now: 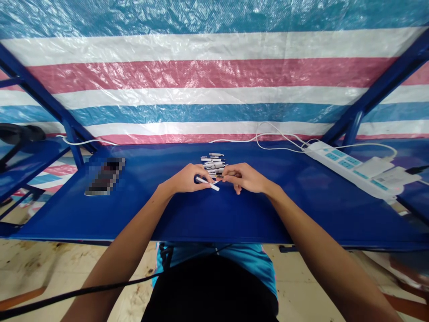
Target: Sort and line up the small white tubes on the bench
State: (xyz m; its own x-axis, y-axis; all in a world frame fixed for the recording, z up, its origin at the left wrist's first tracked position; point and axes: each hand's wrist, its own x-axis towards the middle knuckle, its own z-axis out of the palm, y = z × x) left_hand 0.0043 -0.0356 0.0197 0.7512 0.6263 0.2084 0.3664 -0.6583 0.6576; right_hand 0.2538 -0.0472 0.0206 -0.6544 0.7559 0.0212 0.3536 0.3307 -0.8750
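1 pen (215, 187) is pinched by the left hand (191, 177), 1 thin piece (219, 176) seemingly by the right hand (247, 178). Steadiness seems required for pen handling.

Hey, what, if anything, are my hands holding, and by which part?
The left hand holds a white pen-like piece around its middle, both ends showing. Whether the right hand pinches the thin dark piece beside it is too small to tell.

Striped sheeting (208, 74) behind blue table (228, 217)
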